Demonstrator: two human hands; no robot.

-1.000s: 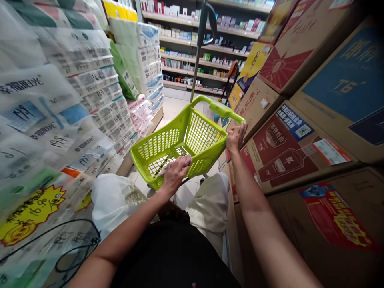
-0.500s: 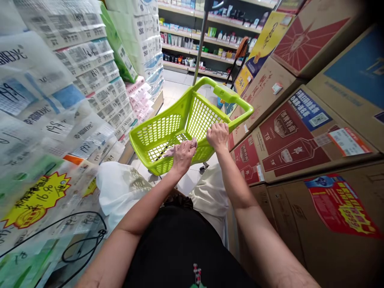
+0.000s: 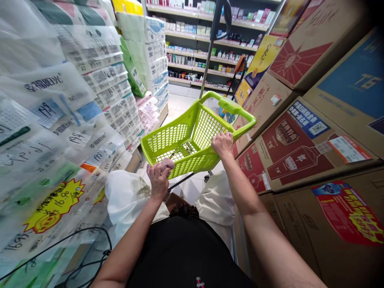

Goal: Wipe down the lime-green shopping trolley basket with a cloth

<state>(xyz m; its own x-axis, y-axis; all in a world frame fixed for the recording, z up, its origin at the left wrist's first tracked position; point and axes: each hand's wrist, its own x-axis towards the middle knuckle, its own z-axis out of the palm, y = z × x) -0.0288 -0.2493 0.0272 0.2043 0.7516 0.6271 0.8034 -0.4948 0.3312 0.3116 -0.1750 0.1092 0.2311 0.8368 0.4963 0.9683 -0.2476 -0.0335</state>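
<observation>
A lime-green plastic shopping basket (image 3: 196,163) with perforated sides stands in front of my legs, its long pull handle (image 3: 207,60) rising from the far end. My left hand (image 3: 158,180) is closed around a pinkish-grey cloth (image 3: 167,165), pressed on the basket's near rim at its left corner. On the right, my right hand (image 3: 222,144) grips the near rim close to the raised green carrying handle (image 3: 231,106). The inside of the basket shows only its slotted floor.
Wrapped tissue packs (image 3: 111,100) are stacked high on the left, with a black cable (image 3: 90,229) in front. Cardboard cartons (image 3: 297,140) form a wall on the right. Shelves of small bottles and boxes (image 3: 195,52) stand across the tiled floor (image 3: 177,93).
My left hand has slid the cloth leftward along the near rim to the corner. My right hand keeps its hold on the rim. The view has tilted up slightly.
</observation>
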